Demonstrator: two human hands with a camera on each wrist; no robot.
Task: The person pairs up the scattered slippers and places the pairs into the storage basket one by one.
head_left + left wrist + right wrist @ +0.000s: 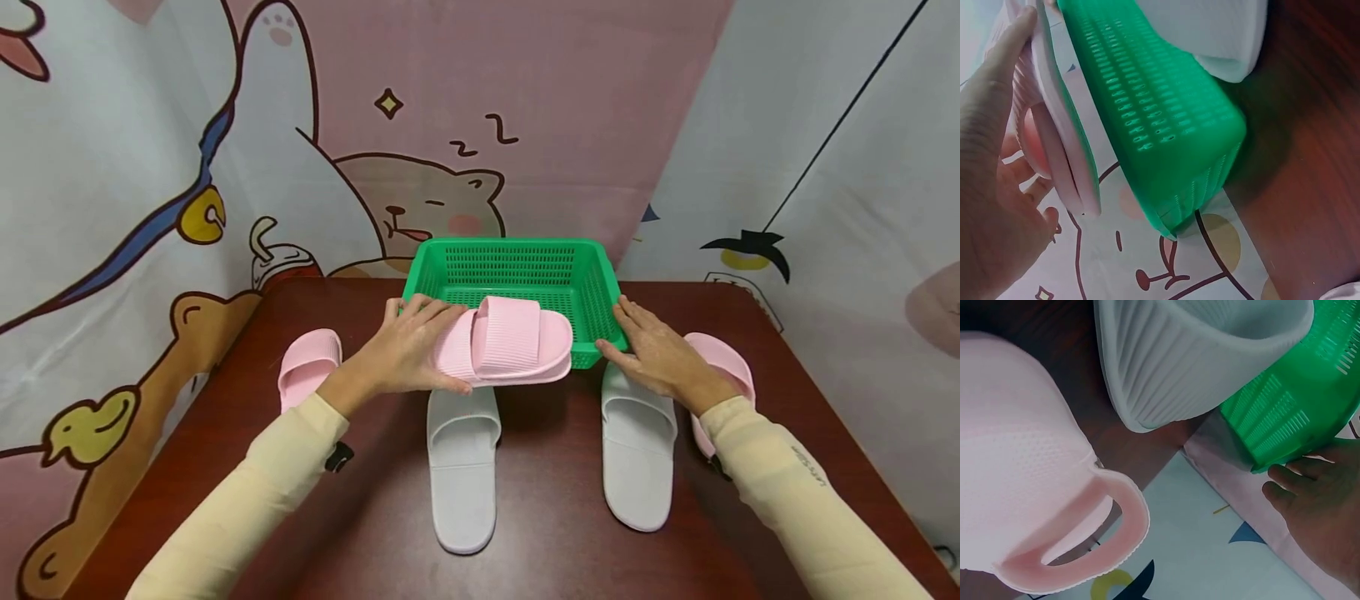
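Observation:
My left hand (411, 346) grips two pink slippers (512, 335), stacked together with ribbed straps, and holds them above the near edge of a green basket (517, 244). The left wrist view shows the thumb on one side of the slippers (1063, 150) and the other fingers on the far side. At the basket's right rim rests my right hand (660, 350), its fingers fairly straight against the rim in the right wrist view. The held slippers hide part of the basket's front.
Two light grey slippers (462, 492) (637, 467) lie on the brown table (547, 508) in front of the basket. One pink slipper (309, 367) lies to the left, and another pink slipper (723, 358) to the right, partly behind my right forearm. A cartoon-printed cloth (585, 125) hangs behind.

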